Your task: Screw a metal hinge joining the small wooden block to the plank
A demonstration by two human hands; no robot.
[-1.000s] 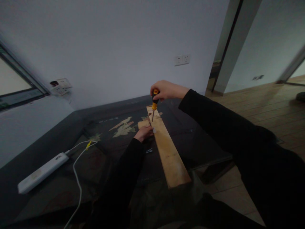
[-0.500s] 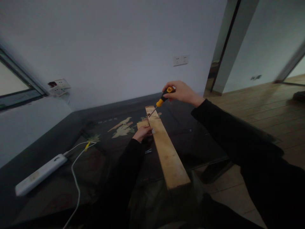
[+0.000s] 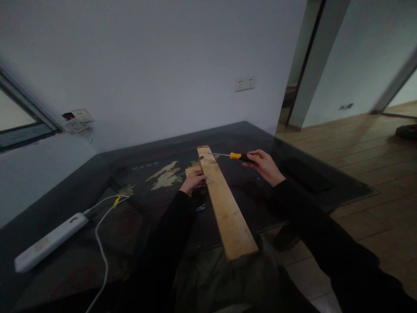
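Note:
A long wooden board (image 3: 230,211) lies lengthways before me, its near end over the table's front edge. My right hand (image 3: 264,167) grips a yellow-and-black screwdriver (image 3: 239,156), held almost level. The shaft's tip is over the far part of the board; whether it touches cannot be made out. At the board's left edge, my left hand (image 3: 194,180) is closed on a shorter wooden piece (image 3: 189,171), partly hidden by the fingers. Beside those fingertips is a small pale, shiny piece (image 3: 207,180), too small to name. Several screws (image 3: 200,208) lie nearer me on the table.
The dark table (image 3: 156,152) has a bird picture on its top. On the left lies a white power strip (image 3: 52,241) with a white cable (image 3: 104,256) running toward me. A wall socket (image 3: 245,84) sits behind, and a dark flat object (image 3: 306,174) lies at right.
My right hand has dropped and moved right, turning the screwdriver from steeply slanted to nearly level. My left hand stays at the board's edge. The view has shifted slightly.

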